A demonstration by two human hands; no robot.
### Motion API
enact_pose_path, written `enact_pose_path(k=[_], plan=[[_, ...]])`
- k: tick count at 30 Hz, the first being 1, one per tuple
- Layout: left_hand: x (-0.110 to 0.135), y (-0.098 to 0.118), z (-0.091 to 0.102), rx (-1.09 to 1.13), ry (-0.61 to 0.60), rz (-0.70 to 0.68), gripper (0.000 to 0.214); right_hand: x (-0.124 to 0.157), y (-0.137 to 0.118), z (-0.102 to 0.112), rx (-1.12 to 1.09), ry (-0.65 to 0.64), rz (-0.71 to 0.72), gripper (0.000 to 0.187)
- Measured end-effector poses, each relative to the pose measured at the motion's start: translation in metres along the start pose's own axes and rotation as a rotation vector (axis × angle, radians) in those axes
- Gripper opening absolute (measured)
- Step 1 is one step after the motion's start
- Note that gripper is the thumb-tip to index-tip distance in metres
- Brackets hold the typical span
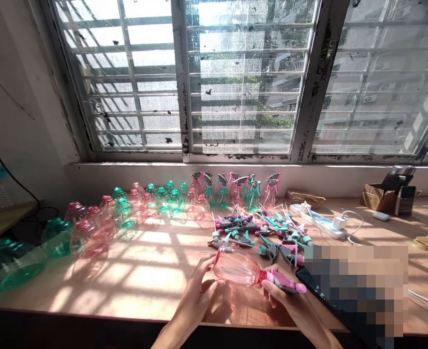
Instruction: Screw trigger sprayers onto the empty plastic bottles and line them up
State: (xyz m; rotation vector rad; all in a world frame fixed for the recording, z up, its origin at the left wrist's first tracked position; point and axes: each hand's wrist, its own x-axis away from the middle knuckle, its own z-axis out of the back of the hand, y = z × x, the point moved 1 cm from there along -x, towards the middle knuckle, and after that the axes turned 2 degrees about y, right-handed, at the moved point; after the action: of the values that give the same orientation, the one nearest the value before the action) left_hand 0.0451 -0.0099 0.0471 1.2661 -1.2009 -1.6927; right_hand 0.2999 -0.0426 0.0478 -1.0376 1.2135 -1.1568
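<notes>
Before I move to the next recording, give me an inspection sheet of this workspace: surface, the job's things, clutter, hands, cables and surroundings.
Surface: sunlit wooden counter below the window.
Job's things: pink transparent bottle with pink trigger head at its neck; unfitted pink and green bottles in groups; loose trigger heads piled; assembled spray bottles along the wall.
Clutter: power strip; cardboard box.
Hands: left hand holds the bottle's body; right hand holds the trigger head.
Cables: black cable at left; white cable from the power strip.
Surroundings: barred window with peeling frame; a pixelated patch hides the lower right.
</notes>
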Motion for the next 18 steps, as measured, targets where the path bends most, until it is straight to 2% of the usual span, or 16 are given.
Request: enact_pose_path(k=[5, 10, 18], plan=[[0.002, 0.002, -0.001, 0.003, -0.003, 0.035, 0.041, -0.002, 0.008, 0.001, -0.056, -0.035, 0.012, 0.019], [0.001, 0.005, 0.003, -0.045, -0.009, 0.013, 0.036, -0.002, 0.011, 0.002, -0.078, -0.055, 0.017, 0.014], [-0.001, -0.006, 0.000, -0.029, 0.011, 0.013, 0.047, -0.005, 0.013, 0.001, -0.060, -0.040, 0.035, 0.027]])
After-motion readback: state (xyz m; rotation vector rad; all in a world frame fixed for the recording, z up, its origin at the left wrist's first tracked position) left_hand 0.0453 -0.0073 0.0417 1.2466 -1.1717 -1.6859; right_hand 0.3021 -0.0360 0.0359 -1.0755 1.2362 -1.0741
